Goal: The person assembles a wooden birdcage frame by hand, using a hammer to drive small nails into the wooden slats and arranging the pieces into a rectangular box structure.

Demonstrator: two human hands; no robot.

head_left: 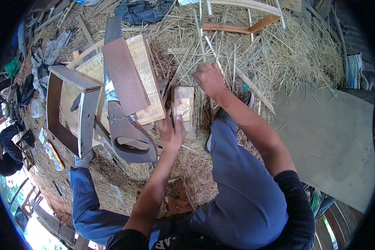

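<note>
The left hand [171, 132] presses flat on the near end of a small wooden block [184, 109] lying on the straw [304, 54]; the right hand [209, 78] is closed beyond it among thin bamboo strips [214, 50], though I cannot tell whether it grips one. The step looks like steadying the block; any next move needs it kept pinned. A handsaw [125, 125] rests left, against a wooden frame [73, 108].

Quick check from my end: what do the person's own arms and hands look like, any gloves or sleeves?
Both hands are bare: no gloves on the left hand or the right hand. Forearms are uncovered to above the elbow, where short black sleeves begin. No watch, rings or bands are visible.
</note>
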